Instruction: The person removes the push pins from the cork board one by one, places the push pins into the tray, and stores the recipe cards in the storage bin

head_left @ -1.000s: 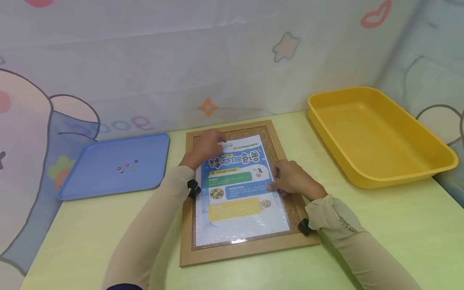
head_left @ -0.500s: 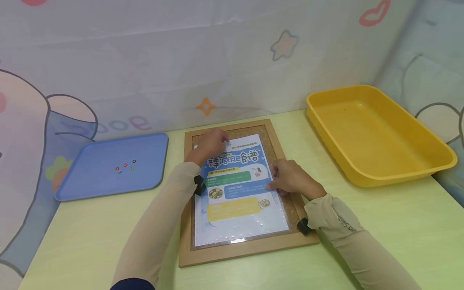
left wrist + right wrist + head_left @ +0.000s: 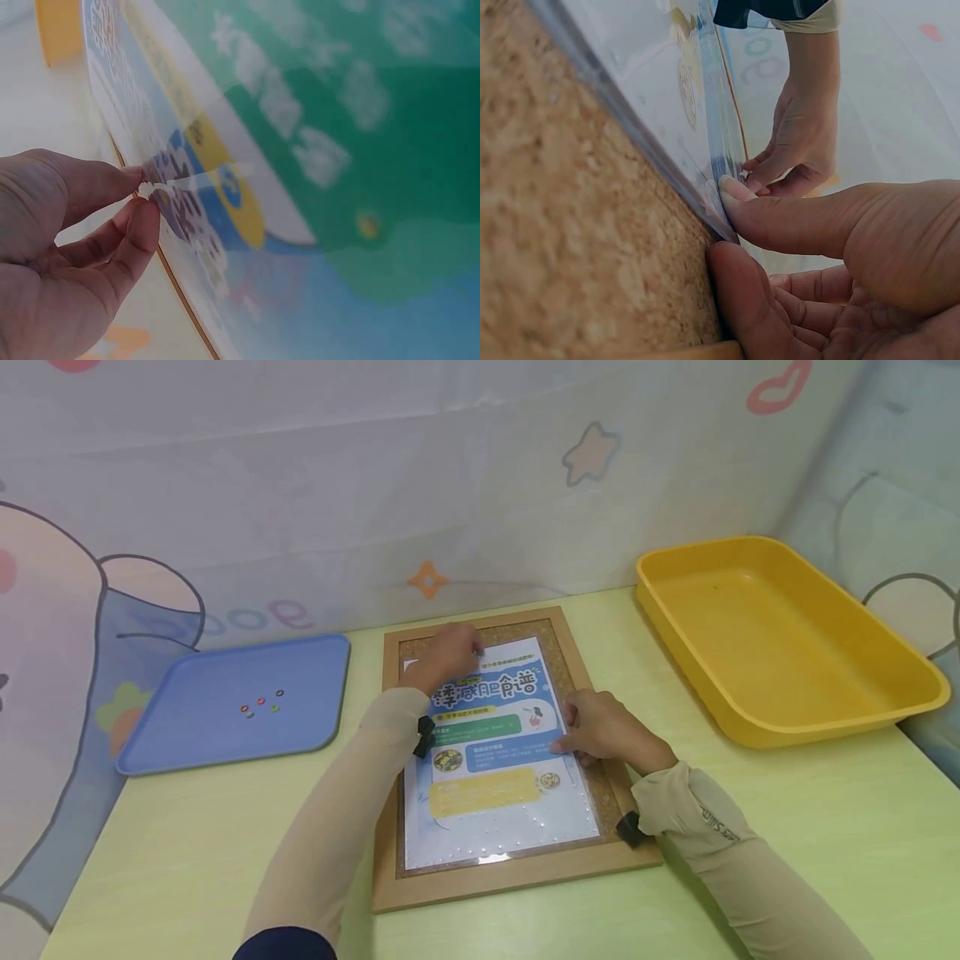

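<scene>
A printed poster in a clear plastic sleeve (image 3: 495, 827) lies on a wood-framed cork board (image 3: 517, 887). My left hand (image 3: 448, 653) is over the poster's upper part. Its thumb and forefinger pinch a small pale thing (image 3: 150, 189) right at the sleeve's surface; the fingertips hide most of it and I cannot tell its kind. At the poster's right edge, my right hand (image 3: 606, 727) pinches the sleeve's border, thumb (image 3: 772, 221) on top and forefinger (image 3: 739, 289) at the edge over the cork.
On the left, a blue tray (image 3: 187, 727) bears several tiny coloured round pieces (image 3: 261, 701). A deep yellow tub (image 3: 795, 652) stands at the right. Behind the pale green table (image 3: 765, 793) hangs a printed cloth (image 3: 337, 485).
My left hand has shifted right across the poster's top, covering a small greenish spot that showed earlier. The right hand, poster and board keep their places.
</scene>
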Demonstrator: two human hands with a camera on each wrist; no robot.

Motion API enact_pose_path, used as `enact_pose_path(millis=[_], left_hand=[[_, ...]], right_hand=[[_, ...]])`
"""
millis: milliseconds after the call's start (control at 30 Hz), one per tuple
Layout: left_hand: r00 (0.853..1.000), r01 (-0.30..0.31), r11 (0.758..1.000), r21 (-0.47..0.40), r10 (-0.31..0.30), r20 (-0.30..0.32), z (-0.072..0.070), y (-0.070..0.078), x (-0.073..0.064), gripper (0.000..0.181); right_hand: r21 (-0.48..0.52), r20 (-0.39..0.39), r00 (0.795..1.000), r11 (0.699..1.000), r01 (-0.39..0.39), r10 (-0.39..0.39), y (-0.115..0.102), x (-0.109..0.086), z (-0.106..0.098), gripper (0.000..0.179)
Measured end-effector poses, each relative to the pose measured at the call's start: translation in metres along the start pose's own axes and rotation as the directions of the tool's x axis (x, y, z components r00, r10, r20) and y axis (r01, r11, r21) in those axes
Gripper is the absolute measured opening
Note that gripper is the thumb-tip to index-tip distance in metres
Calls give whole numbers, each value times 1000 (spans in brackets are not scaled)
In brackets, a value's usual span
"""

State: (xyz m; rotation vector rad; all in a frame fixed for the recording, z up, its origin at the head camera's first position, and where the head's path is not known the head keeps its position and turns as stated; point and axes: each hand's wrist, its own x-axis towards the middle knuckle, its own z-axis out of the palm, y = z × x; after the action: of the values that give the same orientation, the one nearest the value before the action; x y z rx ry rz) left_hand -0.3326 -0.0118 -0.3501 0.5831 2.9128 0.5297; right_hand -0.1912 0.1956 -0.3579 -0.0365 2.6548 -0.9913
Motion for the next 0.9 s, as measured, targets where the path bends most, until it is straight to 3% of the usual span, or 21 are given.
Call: enact_pose_path(millis=[167, 400, 533, 700, 900], left_hand=[[1000, -9, 1000, -16, 9, 9, -2, 3, 2, 21], [1000, 28, 998, -59, -28, 11, -3, 3, 4, 7], [1000, 28, 997, -68, -27, 13, -2, 2, 6, 12], [998, 43, 999, -10, -42, 51, 1, 2, 7, 23], [995, 7, 994, 106, -17, 101, 1, 7, 7, 12]], right_hand=[[3, 2, 1000, 1000, 5, -5, 0, -1, 0, 29], [6, 1, 1000, 1000, 5, -5, 0, -1, -1, 29], [4, -4, 1000, 1000, 0, 0, 1, -1, 0, 29], [23, 4, 1000, 1000, 5, -5, 1, -3, 3, 29], [11, 3, 1000, 1000, 14, -14, 0, -4, 3, 29]])
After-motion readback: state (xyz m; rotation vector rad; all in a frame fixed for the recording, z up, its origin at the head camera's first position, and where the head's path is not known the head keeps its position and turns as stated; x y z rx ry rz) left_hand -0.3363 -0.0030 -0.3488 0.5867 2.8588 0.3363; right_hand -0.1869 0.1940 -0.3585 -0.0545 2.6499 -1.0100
